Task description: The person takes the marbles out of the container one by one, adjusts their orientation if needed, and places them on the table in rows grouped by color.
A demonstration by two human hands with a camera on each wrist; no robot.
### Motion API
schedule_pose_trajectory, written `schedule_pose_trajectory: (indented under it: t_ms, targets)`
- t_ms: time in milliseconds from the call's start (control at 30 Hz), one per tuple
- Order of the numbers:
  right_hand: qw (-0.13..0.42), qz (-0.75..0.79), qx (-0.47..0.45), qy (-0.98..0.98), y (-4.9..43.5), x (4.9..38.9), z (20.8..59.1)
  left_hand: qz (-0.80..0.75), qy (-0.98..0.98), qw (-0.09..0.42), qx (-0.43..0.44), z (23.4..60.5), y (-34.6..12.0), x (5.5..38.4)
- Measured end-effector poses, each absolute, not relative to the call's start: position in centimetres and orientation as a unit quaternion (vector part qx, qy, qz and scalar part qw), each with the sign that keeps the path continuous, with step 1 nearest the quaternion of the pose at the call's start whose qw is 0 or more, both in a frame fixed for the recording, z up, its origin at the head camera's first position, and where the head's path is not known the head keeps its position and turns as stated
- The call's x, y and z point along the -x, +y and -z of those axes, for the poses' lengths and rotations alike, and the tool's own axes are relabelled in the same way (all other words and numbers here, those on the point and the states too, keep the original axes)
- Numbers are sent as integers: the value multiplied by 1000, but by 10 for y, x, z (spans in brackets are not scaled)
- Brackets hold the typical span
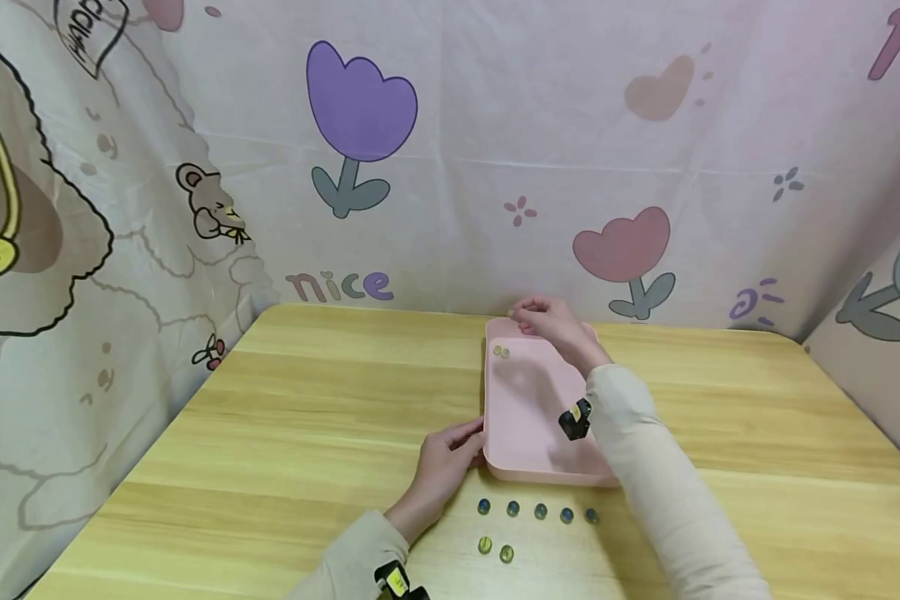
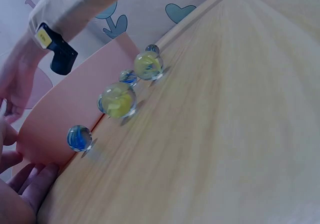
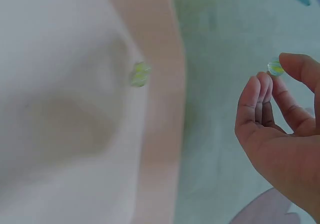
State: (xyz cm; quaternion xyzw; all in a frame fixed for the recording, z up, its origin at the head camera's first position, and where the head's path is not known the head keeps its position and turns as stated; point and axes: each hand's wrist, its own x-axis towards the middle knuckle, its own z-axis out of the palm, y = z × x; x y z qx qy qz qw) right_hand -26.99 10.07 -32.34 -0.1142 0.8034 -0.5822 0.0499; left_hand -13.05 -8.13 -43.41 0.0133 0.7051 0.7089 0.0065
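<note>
My right hand (image 1: 551, 321) is over the far end of a pink tray (image 1: 525, 408), pinching a yellow-green glass marble (image 3: 275, 67) between thumb and fingertip. Two yellowish marbles (image 1: 501, 352) sit together inside the tray by its far left corner. Beside the tray's left wall, toward the near end, my left hand (image 1: 442, 467) rests with its fingers against the outside. In the left wrist view those fingers (image 2: 40, 184) touch the pink wall low down by the table.
In front of the tray, several blue marbles (image 1: 541, 511) lie in a row on the wooden table (image 1: 330, 400). Nearer still are two yellow marbles (image 1: 485, 544). A printed cloth (image 1: 480, 150) hangs behind the table's far edge.
</note>
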Motion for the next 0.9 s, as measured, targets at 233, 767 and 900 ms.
schedule_pose_trajectory:
  t_ms: [233,767,900]
  targets:
    - [35,579,135,804,101,254,308,-713,701,9,-15,433,-82,129]
    - [-45,556,199,806,115,200,306,-718,696,10,-16,430,-81,128]
    - [-47,547,194,813,117,193,307,-719,695,11,-18,430,-82,127]
